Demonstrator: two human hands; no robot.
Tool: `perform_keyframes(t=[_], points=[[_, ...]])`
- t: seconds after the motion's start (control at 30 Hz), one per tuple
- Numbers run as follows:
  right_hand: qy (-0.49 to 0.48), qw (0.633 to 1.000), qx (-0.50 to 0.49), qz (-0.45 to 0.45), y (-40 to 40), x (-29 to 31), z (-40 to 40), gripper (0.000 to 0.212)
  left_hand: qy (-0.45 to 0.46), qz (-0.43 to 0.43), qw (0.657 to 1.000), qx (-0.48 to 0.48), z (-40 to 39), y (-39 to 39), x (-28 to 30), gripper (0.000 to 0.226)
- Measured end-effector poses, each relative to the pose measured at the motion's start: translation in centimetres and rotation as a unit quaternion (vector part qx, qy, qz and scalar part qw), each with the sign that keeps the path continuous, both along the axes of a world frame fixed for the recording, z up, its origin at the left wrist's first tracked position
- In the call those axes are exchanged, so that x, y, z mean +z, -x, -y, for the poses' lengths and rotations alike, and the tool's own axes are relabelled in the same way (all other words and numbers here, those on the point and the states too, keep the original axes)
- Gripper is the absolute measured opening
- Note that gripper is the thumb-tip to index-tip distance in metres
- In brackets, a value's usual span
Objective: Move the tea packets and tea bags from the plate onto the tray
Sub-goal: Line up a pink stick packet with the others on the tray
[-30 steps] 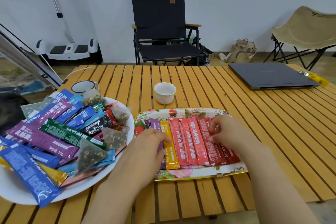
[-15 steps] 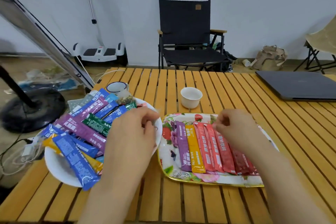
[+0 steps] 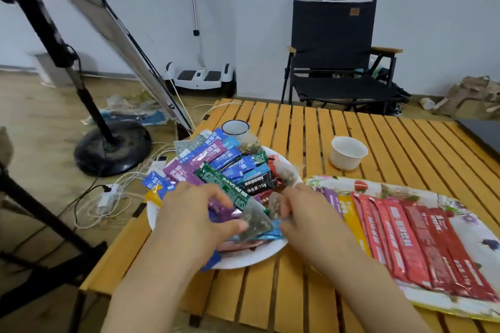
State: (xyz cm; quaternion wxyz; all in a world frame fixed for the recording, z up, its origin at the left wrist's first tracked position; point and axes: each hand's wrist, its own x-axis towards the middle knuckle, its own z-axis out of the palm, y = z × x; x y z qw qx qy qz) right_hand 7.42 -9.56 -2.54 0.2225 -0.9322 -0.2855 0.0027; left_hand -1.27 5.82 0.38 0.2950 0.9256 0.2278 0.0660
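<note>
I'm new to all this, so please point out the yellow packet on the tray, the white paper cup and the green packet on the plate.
yellow packet [image 3: 351, 220], head view, its middle.
white paper cup [image 3: 347, 155], head view, its side wall.
green packet [image 3: 223, 186], head view, mid-length of its printed face.

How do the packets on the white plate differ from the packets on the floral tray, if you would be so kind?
The packets on the white plate lie heaped and crossing; those on the floral tray lie side by side in a row. The plate's are mostly blue, purple and green, with mesh tea bags among them; the tray's are mostly red, plus one yellow and one purple. Both hands reach over the plate only. Both sets are slim stick packets.
</note>
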Motion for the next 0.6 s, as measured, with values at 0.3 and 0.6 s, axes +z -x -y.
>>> perform_keyframes(t=[0.3,0.6], points=[[-0.019,0.998,0.055,-0.017,-1.2,-0.6,1.8,0.01,0.006,0.028,1.0,0.005,1.2,-2.3,-1.3,0.024],[0.008,0.999,0.042,0.032,-1.4,-1.0,2.3,0.017,0.031,0.086,0.993,0.076,-0.3,-2.2,-1.2,0.015]])
